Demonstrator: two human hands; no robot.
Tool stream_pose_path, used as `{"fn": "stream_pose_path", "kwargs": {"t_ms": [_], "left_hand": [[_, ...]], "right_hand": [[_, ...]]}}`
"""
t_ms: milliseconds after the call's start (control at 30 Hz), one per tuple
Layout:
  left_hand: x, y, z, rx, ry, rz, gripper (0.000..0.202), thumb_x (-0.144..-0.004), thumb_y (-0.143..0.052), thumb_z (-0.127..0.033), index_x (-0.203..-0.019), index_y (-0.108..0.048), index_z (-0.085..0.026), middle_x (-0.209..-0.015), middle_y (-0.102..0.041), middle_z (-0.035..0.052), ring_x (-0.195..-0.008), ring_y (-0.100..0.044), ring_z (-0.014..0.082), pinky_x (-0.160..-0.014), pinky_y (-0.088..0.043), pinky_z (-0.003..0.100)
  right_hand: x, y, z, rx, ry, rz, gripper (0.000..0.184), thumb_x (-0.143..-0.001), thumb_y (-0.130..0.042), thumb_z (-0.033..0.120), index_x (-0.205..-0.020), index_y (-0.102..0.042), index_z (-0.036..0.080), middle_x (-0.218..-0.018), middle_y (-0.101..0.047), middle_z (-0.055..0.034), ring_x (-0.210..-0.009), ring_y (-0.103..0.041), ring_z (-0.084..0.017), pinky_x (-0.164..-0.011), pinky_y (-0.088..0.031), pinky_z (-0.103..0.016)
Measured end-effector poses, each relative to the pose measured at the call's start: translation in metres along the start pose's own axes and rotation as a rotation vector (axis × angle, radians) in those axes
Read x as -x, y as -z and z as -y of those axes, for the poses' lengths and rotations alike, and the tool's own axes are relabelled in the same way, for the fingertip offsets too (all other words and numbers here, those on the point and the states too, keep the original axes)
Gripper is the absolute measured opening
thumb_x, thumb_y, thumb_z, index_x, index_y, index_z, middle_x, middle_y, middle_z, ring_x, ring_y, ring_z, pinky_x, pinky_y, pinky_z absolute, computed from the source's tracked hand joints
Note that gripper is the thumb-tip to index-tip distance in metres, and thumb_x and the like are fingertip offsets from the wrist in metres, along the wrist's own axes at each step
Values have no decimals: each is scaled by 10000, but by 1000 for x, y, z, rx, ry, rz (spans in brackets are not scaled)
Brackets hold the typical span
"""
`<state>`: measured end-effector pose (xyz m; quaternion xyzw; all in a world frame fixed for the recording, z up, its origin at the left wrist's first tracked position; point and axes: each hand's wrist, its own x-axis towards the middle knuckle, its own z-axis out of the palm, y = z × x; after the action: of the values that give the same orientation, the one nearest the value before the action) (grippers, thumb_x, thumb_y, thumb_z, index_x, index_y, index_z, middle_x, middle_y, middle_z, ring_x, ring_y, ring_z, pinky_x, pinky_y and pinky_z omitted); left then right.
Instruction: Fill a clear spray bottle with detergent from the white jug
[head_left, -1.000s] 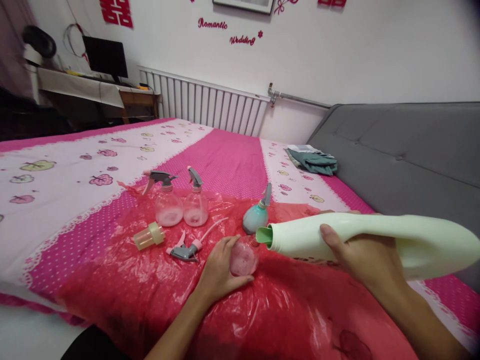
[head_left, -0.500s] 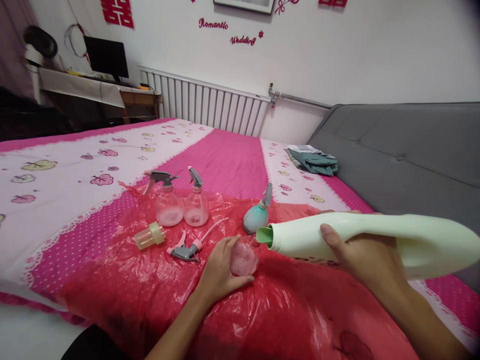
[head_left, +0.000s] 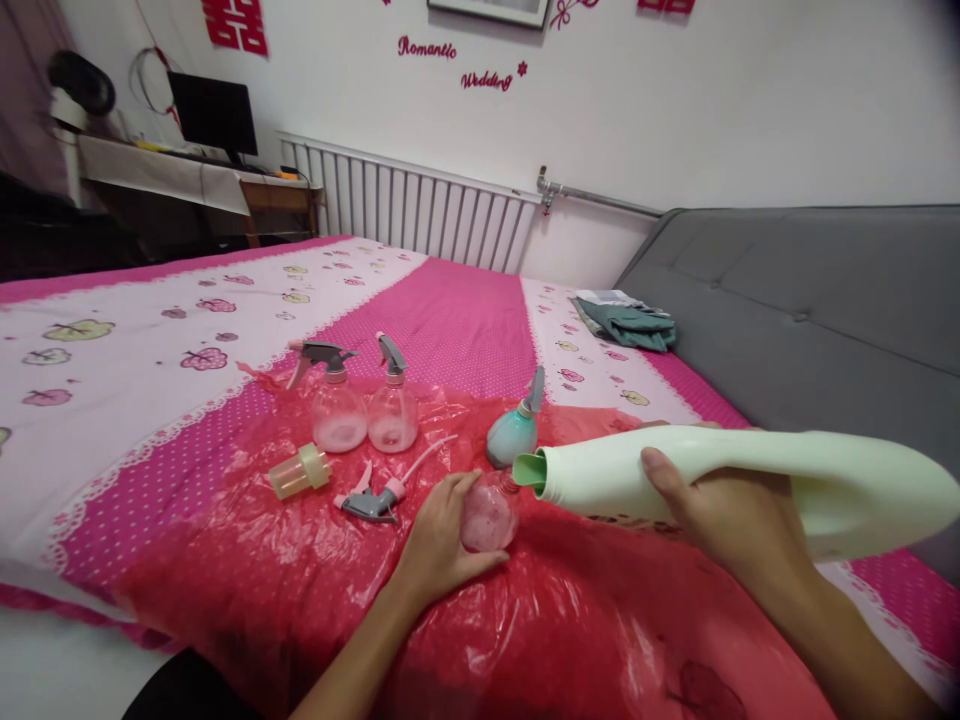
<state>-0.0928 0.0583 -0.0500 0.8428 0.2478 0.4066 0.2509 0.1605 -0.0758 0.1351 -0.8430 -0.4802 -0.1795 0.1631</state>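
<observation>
My left hand (head_left: 444, 545) is wrapped around a clear pink spray bottle (head_left: 491, 515) without its top, standing on red plastic sheeting (head_left: 570, 610). In my right hand (head_left: 739, 515) is a large pale green jug (head_left: 622, 470) by its handle, tipped on its side. Its green spout (head_left: 529, 470) meets or overhangs the bottle's mouth; whether liquid runs out I cannot tell. A grey and pink trigger sprayer head (head_left: 375, 500) with a thin tube lies left of my left hand. Just behind the held bottle stands a teal spray bottle (head_left: 513, 436) with a grey trigger.
Two pink spray bottles, one on the left (head_left: 339, 418) and one beside it (head_left: 392, 418), stand upright with sprayers on. A yellowish measuring cup or cap (head_left: 300, 472) lies nearby. Folded clothes (head_left: 626, 322) rest on the bed (head_left: 472, 310), beside a grey headboard (head_left: 810, 290).
</observation>
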Motion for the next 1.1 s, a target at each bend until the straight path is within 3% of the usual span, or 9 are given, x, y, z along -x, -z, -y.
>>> {"fn": "stream_pose_path", "kwargs": {"t_ms": [333,567,867,1100], "left_hand": [[0,-1,1,-24,5,18,1012,-671,-959,-330,-1475,-350,-252,-1393,-540,164,-1276,-561,390,-1061,-488,585],[0,-1,1,-19,9,15,991,-686,-945,-371,-1476,-361,-240,-1407,-538,173,-1286,-556,399,-1063,-483,599],[0,2,0,-31,43,13,944,-720,-904,-391,-1487,-377,-229,-1440,-535,178,-1320,-542,401,-1096,-466,597],[0,3,0,-41,73,6,908,-744,-872,-396,-1494,-388,-229,-1448,-538,156,-1319,-551,399,-1109,-469,602]], "right_hand": [[0,-8,-6,-83,-56,51,759,-844,-335,738,-1091,-720,133,-1124,-733,-225,-1164,-636,-468,-1044,-472,-613],[6,-22,-18,-200,-95,25,674,-831,-393,717,-1000,-718,151,-1074,-736,-232,-1160,-623,-471,-1059,-454,-607],[16,-53,-40,-437,-414,73,654,-746,-394,749,-834,-677,167,-982,-723,-262,-1219,-588,-486,-1129,-407,-572],[19,-60,-63,-501,-606,77,792,-789,-296,737,-955,-691,71,-1038,-705,-310,-1300,-556,-474,-1150,-387,-546]]}}
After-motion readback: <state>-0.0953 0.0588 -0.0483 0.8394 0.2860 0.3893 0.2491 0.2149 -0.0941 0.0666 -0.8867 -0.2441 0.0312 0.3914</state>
